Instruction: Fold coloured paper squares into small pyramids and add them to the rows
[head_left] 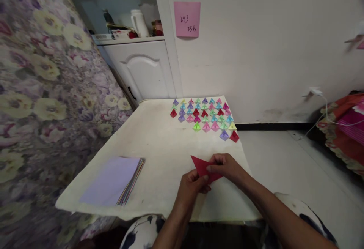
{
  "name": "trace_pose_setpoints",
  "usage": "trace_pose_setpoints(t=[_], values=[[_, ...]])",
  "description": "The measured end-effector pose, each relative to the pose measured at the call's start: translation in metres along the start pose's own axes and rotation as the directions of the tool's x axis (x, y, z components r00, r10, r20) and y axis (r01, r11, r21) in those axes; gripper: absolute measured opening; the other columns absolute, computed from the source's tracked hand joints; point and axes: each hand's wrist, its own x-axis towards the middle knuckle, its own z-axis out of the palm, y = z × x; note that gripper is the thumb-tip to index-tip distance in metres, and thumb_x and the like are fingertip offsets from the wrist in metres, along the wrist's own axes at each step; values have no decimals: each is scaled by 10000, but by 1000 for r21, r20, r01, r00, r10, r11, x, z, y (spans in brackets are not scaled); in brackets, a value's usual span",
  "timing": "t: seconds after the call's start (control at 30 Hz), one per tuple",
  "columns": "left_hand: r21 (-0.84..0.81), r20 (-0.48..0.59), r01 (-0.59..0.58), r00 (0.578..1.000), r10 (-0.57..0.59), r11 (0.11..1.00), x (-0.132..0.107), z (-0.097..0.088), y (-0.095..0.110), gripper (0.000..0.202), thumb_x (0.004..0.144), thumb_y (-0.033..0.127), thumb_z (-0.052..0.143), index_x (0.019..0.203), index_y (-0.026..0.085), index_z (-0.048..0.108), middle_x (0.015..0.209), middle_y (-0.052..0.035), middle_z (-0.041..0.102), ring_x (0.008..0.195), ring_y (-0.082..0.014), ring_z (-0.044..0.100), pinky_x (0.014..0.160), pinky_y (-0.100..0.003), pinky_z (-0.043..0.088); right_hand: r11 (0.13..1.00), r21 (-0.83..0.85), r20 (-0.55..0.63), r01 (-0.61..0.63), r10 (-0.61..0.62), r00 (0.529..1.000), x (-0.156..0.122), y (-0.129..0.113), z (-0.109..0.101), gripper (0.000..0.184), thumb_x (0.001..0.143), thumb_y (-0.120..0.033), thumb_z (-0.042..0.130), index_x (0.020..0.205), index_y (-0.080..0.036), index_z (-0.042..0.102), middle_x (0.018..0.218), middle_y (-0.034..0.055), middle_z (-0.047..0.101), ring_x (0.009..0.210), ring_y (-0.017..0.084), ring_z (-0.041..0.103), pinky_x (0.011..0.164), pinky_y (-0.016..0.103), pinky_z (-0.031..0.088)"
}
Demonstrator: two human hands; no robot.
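A red sheet of paper (202,166), folded into a triangle, is held above the near right part of the table. My left hand (191,186) pinches its lower left edge, thumb on top and fingers underneath. From the right, my right hand (226,166) grips the same paper with its thumb pressed on the face. Beyond my hands, rows of small folded paper pieces (205,126) in many colours lie at the table's far right. A stack of coloured paper (113,180) with a lilac sheet on top lies at the near left.
The cream-covered table (148,135) reaches the wall at the back. A floral curtain (57,89) hangs along the left. Behind stands a white cabinet (145,70) with a white jug (140,24) on its shelf. A pink note (187,19) is on the wall.
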Motion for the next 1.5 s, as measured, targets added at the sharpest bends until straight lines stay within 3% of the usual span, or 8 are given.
trace_pose_setpoints(t=[0.17, 0.47, 0.57, 0.73, 0.83, 1.03, 1.2, 1.5], values=[[8, -34, -33, 999, 33, 999, -5, 2, -1, 250, 653, 355, 696, 605, 120, 629, 461, -17, 601, 407, -95, 512, 437, -192, 366, 997, -65, -21, 42, -43, 999, -6, -10, 1, 219, 658, -353, 675, 652, -146, 603, 561, -20, 558, 525, 102, 472, 501, 215, 350], [64, -45, -30, 998, 33, 997, -12, 4, -2, 273, 718, 361, 624, 581, 128, 586, 462, -7, 587, 389, -89, 502, 416, -188, 356, 995, -85, -106, 56, -65, 992, -4, -10, -3, 241, 664, -368, 660, 631, -148, 568, 547, -39, 509, 511, 88, 424, 493, 211, 307], [95, -43, -40, 998, 44, 995, -12, 5, -2, 290, 717, 375, 616, 559, 138, 561, 403, 11, 546, 344, -83, 466, 388, -185, 316, 998, -49, -66, 35, -38, 997, -3, -7, -4, 244, 658, -371, 664, 639, -147, 570, 559, -34, 531, 511, 89, 438, 495, 209, 312], [141, -52, -61, 996, 69, 988, -15, 7, 2, 308, 718, 394, 601, 537, 150, 545, 377, 22, 527, 319, -77, 436, 381, -188, 289, 999, 3, 122, -41, 41, 992, -2, -4, -7, 245, 638, -369, 687, 644, -144, 588, 543, -44, 523, 497, 83, 434, 481, 199, 312], [167, -40, -75, 996, 83, 983, -15, 7, 3, 292, 717, 373, 606, 535, 153, 546, 364, 27, 516, 324, -80, 440, 389, -189, 296, 998, 1, 153, -61, 60, 986, -2, -3, -8, 234, 625, -342, 699, 606, -137, 586, 514, -53, 490, 482, 72, 407, 468, 191, 295], [154, 7, -81, 997, 81, 985, -10, 2, -1, 281, 724, 383, 609, 571, 151, 567, 430, 3, 566, 389, -103, 504, 429, -198, 350, 997, 3, 129, -74, 73, 989, -4, -4, -8, 214, 627, -338, 688, 643, -135, 621, 540, -40, 532, 494, 87, 443, 490, 201, 332], [143, -44, -84, 995, 91, 986, -10, 3, 0, 208, 691, 345, 652, 684, 140, 615, 475, 0, 581, 452, -115, 519, 463, -203, 380, 996, -80, 108, -43, 51, 993, -7, -7, -5, 172, 627, -302, 680, 640, -142, 620, 539, -46, 524, 508, 90, 443, 493, 200, 326], [183, -70, -143, 985, 158, 973, -9, 3, 3, 166, 673, 310, 661, 659, 147, 638, 524, -6, 592, 502, -122, 513, 480, -201, 370, 977, -196, -34, 88, -97, 995, -15, -22, -3, 179, 684, -331, 650, 669, -153, 647, 564, -19, 574, 534, 109, 484, 493, 211, 340]])
